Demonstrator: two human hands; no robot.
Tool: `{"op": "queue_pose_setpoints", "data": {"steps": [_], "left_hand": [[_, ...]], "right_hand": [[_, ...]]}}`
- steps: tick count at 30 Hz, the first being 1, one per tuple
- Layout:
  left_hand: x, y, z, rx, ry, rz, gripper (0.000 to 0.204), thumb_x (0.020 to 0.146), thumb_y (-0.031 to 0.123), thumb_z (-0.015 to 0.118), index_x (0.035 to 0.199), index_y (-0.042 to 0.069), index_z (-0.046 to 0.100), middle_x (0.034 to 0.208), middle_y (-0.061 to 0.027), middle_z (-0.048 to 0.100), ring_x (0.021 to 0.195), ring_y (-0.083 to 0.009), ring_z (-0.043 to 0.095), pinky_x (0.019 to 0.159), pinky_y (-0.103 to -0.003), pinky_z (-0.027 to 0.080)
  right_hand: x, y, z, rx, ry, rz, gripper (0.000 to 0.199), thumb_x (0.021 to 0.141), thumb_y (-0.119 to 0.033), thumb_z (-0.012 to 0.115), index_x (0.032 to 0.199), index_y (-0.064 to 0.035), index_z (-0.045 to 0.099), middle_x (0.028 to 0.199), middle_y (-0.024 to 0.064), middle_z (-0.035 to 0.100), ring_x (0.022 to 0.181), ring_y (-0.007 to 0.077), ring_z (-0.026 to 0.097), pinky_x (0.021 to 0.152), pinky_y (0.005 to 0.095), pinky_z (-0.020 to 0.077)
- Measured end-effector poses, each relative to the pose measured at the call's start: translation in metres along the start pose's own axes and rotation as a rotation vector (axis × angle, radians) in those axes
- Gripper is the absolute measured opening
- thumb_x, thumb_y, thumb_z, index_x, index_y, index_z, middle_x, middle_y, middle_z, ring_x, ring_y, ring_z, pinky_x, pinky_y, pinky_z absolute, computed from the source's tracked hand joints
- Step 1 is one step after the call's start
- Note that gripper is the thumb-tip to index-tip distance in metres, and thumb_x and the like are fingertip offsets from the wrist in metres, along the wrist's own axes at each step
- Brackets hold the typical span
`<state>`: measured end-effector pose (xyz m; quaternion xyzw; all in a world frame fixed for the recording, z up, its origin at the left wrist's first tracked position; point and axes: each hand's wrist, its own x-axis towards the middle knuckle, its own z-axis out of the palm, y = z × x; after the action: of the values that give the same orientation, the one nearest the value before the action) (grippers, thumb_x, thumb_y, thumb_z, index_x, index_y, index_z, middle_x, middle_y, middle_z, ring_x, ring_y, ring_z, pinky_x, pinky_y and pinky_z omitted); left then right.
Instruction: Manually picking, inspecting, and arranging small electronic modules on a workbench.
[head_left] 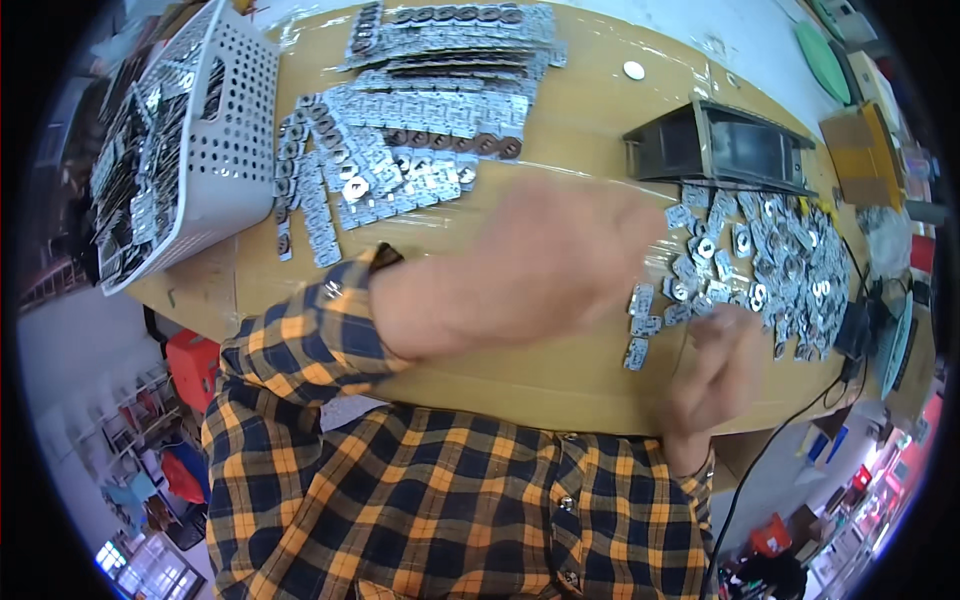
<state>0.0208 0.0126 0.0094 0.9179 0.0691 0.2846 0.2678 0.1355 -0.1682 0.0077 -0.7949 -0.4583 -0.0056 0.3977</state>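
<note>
My left hand (560, 265) reaches across the middle of the table, its fingers smeared by motion, so their hold cannot be made out. Lower right, my right hand (715, 370) has bent fingers drawn together, tips beside the loose parts; anything between them is too blurred to name. These small silvery flat parts with round centres (765, 265) lie scattered in a heap on the right. Beyond my left hand, joined strips of similar parts (430, 110) lie in overlapping rows, some with dark brown rings.
A white perforated basket (235, 130) full of strips stands at the left. A black open-sided plastic frame (720, 145) lies behind the loose parts. Nearby are a white round disc (633, 70), a cardboard box (862, 155) and a black cable (775, 440) running over the table's right edge.
</note>
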Motion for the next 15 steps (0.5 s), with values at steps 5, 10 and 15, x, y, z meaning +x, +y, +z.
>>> {"op": "queue_pose_setpoints", "data": {"steps": [5, 10, 15], "left_hand": [[0.012, -0.045, -0.076, 0.494, -0.130, -0.096, 0.021, 0.072, 0.002, 0.066, 0.092, 0.002, 0.059, 0.082, -0.0124, 0.059, 0.078, -0.0346, 0.060, 0.067, -0.041, 0.048], [-0.001, -0.060, -0.099, 0.510, -0.279, -0.158, 0.023, 0.070, -0.002, 0.064, 0.093, 0.000, 0.061, 0.090, -0.0139, 0.060, 0.091, -0.0364, 0.058, 0.077, -0.044, 0.047], [0.003, -0.063, -0.090, 0.630, -0.315, -0.109, 0.024, 0.068, -0.003, 0.064, 0.092, 0.000, 0.061, 0.091, -0.0134, 0.061, 0.088, -0.0370, 0.059, 0.074, -0.043, 0.048]], "right_hand": [[0.006, -0.012, 0.027, 0.071, -0.381, -0.587, 0.009, 0.080, -0.001, 0.059, 0.076, 0.0021, 0.052, 0.113, 0.0225, 0.061, 0.104, 0.0382, 0.061, 0.085, 0.0484, 0.0511], [0.037, 0.015, 0.031, -0.178, -0.304, -0.611, 0.013, 0.079, -0.001, 0.065, 0.079, 0.0032, 0.052, 0.111, 0.0192, 0.060, 0.106, 0.0377, 0.059, 0.089, 0.0471, 0.0494], [0.047, 0.032, 0.007, -0.438, -0.207, -0.449, 0.011, 0.080, 0.001, 0.065, 0.081, 0.0029, 0.054, 0.109, 0.0177, 0.060, 0.103, 0.0353, 0.058, 0.087, 0.0443, 0.0465]]}}
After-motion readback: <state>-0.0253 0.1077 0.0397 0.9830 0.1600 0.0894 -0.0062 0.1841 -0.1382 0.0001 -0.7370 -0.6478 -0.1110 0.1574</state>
